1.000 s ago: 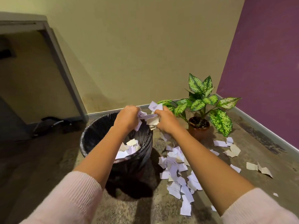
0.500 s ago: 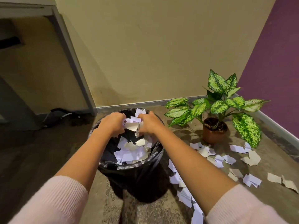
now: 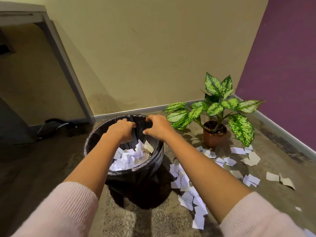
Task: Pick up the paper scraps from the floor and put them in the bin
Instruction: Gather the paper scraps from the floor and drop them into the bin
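A round bin (image 3: 150, 170) lined with a black bag stands on the floor in front of me, with a heap of white paper scraps (image 3: 131, 156) inside it. My left hand (image 3: 121, 130) and my right hand (image 3: 157, 125) hover side by side over the bin's far half, fingers curled but apart, nothing in them. Several more paper scraps (image 3: 191, 197) lie on the floor right of the bin, under my right forearm. Other loose scraps (image 3: 251, 159) are spread further right.
A potted plant (image 3: 214, 132) with big speckled leaves stands right of the bin near the corner. A grey table leg (image 3: 68, 69) slants down to the floor at the left, with dark cables (image 3: 54, 124) at its foot. Walls close the back and right.
The handful of scraps I held between both hands has dropped into the bin. Both hands have opened and stay over the bin.
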Motion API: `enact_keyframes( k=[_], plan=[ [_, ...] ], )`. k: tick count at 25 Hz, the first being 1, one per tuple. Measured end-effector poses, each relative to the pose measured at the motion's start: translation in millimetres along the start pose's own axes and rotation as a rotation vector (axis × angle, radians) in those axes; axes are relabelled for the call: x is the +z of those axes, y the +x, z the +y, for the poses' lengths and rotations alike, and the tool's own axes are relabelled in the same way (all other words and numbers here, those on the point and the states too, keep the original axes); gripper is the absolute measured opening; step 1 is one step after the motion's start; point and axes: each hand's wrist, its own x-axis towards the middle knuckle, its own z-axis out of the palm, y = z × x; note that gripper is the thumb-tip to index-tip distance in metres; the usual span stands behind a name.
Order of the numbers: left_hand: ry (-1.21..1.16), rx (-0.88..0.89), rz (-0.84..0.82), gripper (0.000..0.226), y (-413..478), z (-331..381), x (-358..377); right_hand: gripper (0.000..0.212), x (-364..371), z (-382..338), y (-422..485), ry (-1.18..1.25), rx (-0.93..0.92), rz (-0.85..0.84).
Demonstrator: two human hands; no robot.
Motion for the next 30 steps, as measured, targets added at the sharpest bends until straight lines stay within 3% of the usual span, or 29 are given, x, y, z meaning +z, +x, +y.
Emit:
enact_keyframes(
  k=[6, 14, 21, 30],
  plan=[
    [-0.028, 0.087, 0.066, 0.059, -14, 59, -19, 0.053, -38, 36, -32, -0.144, 0.041, 0.035],
    [-0.053, 0.364, 0.153, 0.053, -21, 187, -13, 0.044, -70, 127, -102, -0.215, 0.238, 0.052],
    [-0.054, 0.481, -0.058, 0.061, -33, 284, 81, 0.043, -52, 235, -181, -0.263, 0.445, -0.016],
    [-0.100, 0.551, -0.292, 0.072, -59, 365, 196, 0.049, -7, 356, -277, -0.128, 0.761, -0.107]
  ],
)
